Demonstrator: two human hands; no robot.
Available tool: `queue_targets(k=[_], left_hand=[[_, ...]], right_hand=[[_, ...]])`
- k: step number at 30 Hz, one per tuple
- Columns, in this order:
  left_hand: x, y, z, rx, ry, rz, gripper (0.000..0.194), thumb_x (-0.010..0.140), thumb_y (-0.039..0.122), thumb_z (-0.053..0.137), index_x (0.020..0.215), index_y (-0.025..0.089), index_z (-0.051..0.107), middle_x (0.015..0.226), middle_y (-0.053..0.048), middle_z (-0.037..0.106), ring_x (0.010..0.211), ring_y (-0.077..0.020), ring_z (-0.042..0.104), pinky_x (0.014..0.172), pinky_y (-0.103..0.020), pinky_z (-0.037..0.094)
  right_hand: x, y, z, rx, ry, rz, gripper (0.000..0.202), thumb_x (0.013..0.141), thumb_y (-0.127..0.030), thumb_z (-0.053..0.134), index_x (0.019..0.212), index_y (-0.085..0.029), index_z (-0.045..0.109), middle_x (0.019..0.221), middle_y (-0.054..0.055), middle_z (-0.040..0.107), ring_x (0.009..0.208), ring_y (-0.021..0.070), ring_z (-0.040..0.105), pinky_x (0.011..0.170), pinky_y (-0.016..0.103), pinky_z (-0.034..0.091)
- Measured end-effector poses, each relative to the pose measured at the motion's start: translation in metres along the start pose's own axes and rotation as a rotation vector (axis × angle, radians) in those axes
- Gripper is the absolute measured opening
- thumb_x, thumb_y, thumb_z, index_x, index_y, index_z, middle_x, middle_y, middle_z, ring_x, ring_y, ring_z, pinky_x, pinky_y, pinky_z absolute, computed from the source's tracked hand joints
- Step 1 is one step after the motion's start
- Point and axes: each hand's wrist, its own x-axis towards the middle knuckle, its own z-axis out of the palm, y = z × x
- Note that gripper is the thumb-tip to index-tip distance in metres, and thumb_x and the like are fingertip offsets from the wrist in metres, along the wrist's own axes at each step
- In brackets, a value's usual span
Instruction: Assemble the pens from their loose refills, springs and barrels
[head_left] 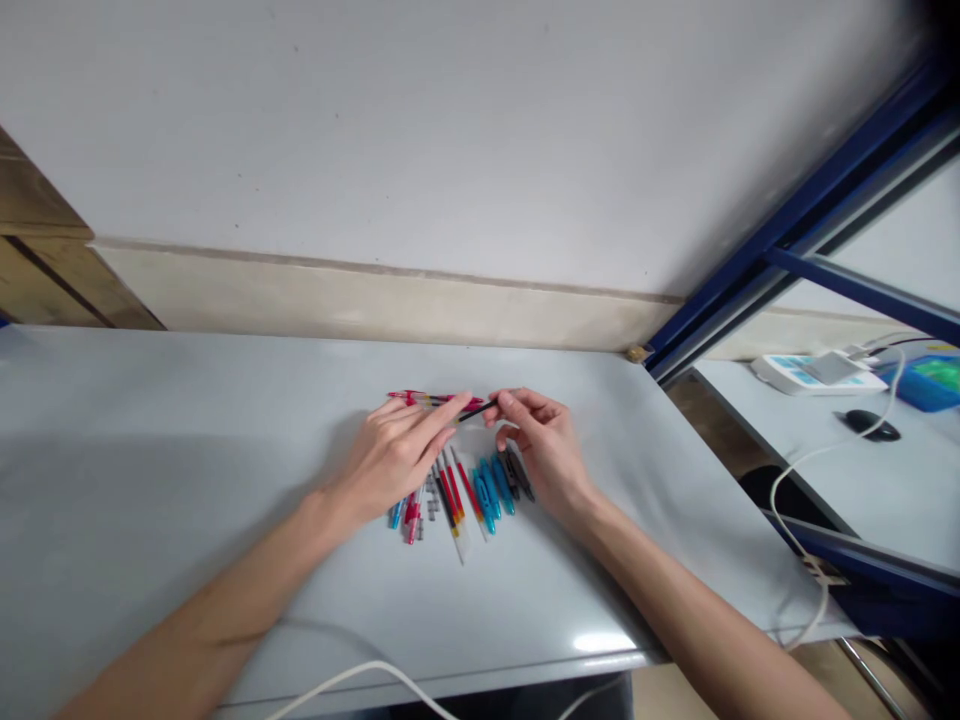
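1. Right hand (pixel 546 437): thumb and fingertips pinched on one slim dark refill (pixel 478 411), which lies between the two hands, over the grey table (pixel 187 400).
2. Left hand (pixel 397 450): fingers stretched toward the refill's other end; whether they grip anything, I cannot tell.
3. Red-inked refills (pixel 466 484): in a row, nearer the person.
4. Blue pen barrels (pixel 490 492): just right of these.
5. Dark barrels (pixel 518 474): beside the blue, near the right hand.

Two hands: one left hand (pixel 397 450), one right hand (pixel 541 440). One dark stick (pixel 478 410) between them. Toward the worktop's (pixel 187 440) near edge: three red refills (pixel 466 483), three teal pen barrels (pixel 487 497), two dark barrels (pixel 519 474); the small clear pieces (pixel 432 497) are too blurred to count. Beyond its right edge, one mouse (pixel 872 425).
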Motion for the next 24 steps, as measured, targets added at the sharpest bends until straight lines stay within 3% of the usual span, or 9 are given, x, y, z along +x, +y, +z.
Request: queue_targets(k=[2, 4, 9, 14, 18, 21, 24], left_hand=[[-0.002, -0.002, 0.000, -0.032, 0.013, -0.064, 0.038, 0.104, 0.024, 0.050, 0.141, 0.021, 0.048, 0.089, -0.002, 0.076, 0.077, -0.0161, 0.070, 0.077, -0.030, 0.052], [-0.003, -0.007, -0.001, -0.050, 0.025, -0.178, 0.032, 0.103, 0.026, 0.051, 0.134, 0.022, 0.047, 0.083, 0.001, 0.074, 0.070, -0.0143, 0.068, 0.069, -0.027, 0.050], [0.000, -0.023, -0.006, 0.076, -0.033, -0.440, 0.015, 0.100, 0.037, 0.052, 0.105, 0.023, 0.048, 0.074, 0.004, 0.067, 0.059, -0.0133, 0.064, 0.058, -0.024, 0.039], [0.008, -0.032, -0.012, 0.207, -0.175, -0.602, 0.018, 0.097, 0.040, 0.049, 0.104, 0.024, 0.044, 0.075, 0.002, 0.064, 0.061, -0.0183, 0.063, 0.058, -0.027, 0.034], [0.011, -0.045, -0.032, 0.222, -0.344, -0.592, 0.013, 0.096, 0.037, 0.046, 0.100, 0.025, 0.043, 0.072, 0.002, 0.059, 0.062, -0.0199, 0.057, 0.058, -0.029, 0.030], [0.000, -0.063, -0.048, 0.045, -0.538, -0.565, 0.020, 0.095, 0.041, 0.047, 0.086, 0.025, 0.041, 0.066, 0.004, 0.053, 0.056, -0.0165, 0.047, 0.057, -0.028, 0.029], [-0.017, -0.076, -0.053, -0.114, -0.640, -0.578, 0.030, 0.092, 0.045, 0.050, 0.076, 0.023, 0.038, 0.063, 0.004, 0.047, 0.055, -0.0146, 0.043, 0.056, -0.027, 0.028]], right_hand=[[0.002, -0.002, -0.004, -0.031, 0.091, -0.048, 0.032, 0.090, -0.049, 0.070, 0.087, -0.017, 0.072, 0.079, 0.007, 0.071, 0.069, 0.0165, 0.061, 0.053, 0.025, 0.045], [0.002, -0.003, -0.006, -0.137, 0.098, -0.075, 0.037, 0.094, -0.051, 0.062, 0.082, -0.017, 0.069, 0.071, 0.006, 0.068, 0.062, 0.0151, 0.057, 0.051, 0.026, 0.040], [-0.008, 0.000, 0.006, -0.567, -0.186, -0.095, 0.045, 0.101, -0.044, 0.052, 0.064, -0.019, 0.053, 0.057, -0.003, 0.046, 0.054, 0.0115, 0.038, 0.054, 0.026, 0.031], [-0.018, 0.004, 0.018, -0.953, -0.260, -0.244, 0.041, 0.101, -0.029, 0.054, 0.062, -0.020, 0.044, 0.059, -0.003, 0.044, 0.066, 0.0147, 0.042, 0.063, 0.027, 0.030], [-0.015, 0.005, 0.013, -1.066, -0.215, -0.305, 0.034, 0.103, -0.033, 0.053, 0.072, -0.020, 0.054, 0.067, 0.000, 0.056, 0.073, 0.0177, 0.049, 0.066, 0.028, 0.034], [-0.006, 0.006, 0.002, -1.098, -0.128, -0.411, 0.018, 0.103, -0.025, 0.051, 0.089, -0.021, 0.063, 0.084, 0.004, 0.063, 0.085, 0.0210, 0.053, 0.075, 0.030, 0.041], [0.008, 0.012, -0.009, -1.138, -0.094, -0.475, 0.017, 0.101, -0.019, 0.051, 0.109, -0.020, 0.066, 0.101, 0.009, 0.063, 0.098, 0.0249, 0.053, 0.087, 0.035, 0.044]])
